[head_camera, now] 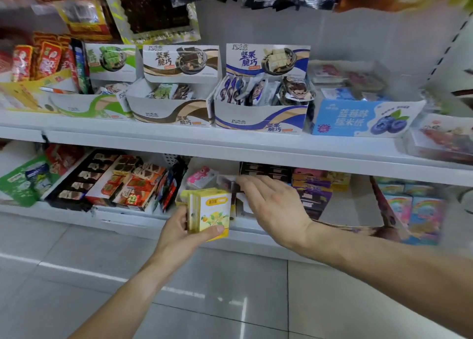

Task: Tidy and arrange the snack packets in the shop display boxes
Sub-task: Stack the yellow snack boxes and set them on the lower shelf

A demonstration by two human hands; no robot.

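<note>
My left hand (pixel 184 232) gripped a stack of yellow packets (pixel 208 214); my right hand (pixel 272 204) reached flat, fingers spread, toward the lower shelf (pixel 256 229).

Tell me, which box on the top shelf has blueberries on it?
The light blue box at the right end of the row. The three boxes to its left show green, brown and dark blue swirls, no fruit.

Showing printed card, slightly glossy, on the yellow packets (pixel 213 212). Looking like matt printed cardboard on the blue-and-white display box (pixel 261 118). Shining as crinkled plastic film on the wrapped snacks (pixel 256 90). Gleaming smooth and white-painted along the upper shelf (pixel 230 146). Reflecting light off the glossy floor tiles (pixel 217 295).
</note>
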